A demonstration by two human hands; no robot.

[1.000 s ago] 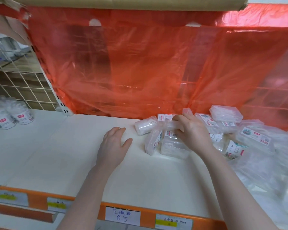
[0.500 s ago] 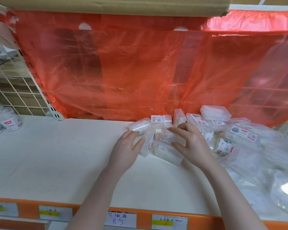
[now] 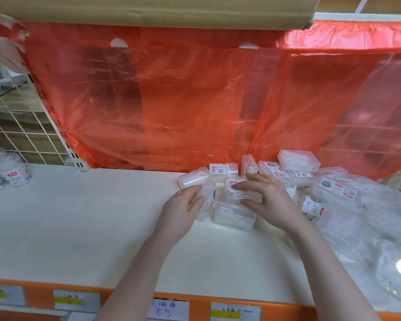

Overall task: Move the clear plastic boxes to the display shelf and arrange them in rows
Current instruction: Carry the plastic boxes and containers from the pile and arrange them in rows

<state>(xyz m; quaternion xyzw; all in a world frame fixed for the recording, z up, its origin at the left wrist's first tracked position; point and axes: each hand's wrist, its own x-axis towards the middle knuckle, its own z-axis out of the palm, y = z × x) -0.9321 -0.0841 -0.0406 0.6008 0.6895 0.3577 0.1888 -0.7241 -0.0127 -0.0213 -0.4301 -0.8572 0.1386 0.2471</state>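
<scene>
Boxes (image 3: 233, 215) crowd right; left hand (image 3: 182, 206) grips one, right hand (image 3: 267, 196) spread above, shelf (image 3: 79, 216) leftward.

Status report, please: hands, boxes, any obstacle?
Left hand grips an on-edge box. Right hand open over a labelled box. Boxes jumbled, no rows yet. Nothing blocking.

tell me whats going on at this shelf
A person is sorting small clear plastic boxes on a white display shelf. The left hand holds a box stood on its side, and the right hand reaches over a labelled box. The boxes lie in a loose heap against the red plastic sheet; no rows are formed yet.
</scene>
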